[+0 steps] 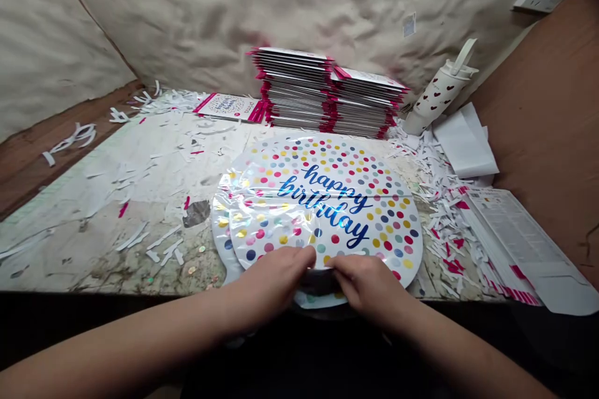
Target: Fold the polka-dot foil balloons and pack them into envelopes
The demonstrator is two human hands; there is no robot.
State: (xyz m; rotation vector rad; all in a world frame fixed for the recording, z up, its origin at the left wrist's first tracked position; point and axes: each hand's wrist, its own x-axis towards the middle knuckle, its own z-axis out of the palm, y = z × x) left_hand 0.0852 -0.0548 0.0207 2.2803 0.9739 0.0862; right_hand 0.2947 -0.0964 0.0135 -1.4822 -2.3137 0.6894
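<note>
A flat, round foil balloon (pixel 299 224) with colored dots and blue "happy birthday" lettering lies at the table's front edge. Beneath it, more dotted foil shows at the left and bottom rims, seemingly further balloons. My left hand (pixel 276 277) pinches the near edge of the top balloon, thumb and fingers pressed together. Close beside it, my right hand (pixel 369 280) grips the same edge with closed fingers. Between the two hands the edge is lifted a little, leaving a dark gap below. A crease runs across the balloon's middle.
Two stacks of pink-and-white packets (pixel 299 90) stand against the back wall, a single packet (pixel 231 107) to their left. A heart-patterned tumbler (pixel 437 96) leans at right. White paper strips (pixel 435 199) litter the table (pixel 154 199). Flat printed card sleeves (pixel 515 237) lie at the right edge.
</note>
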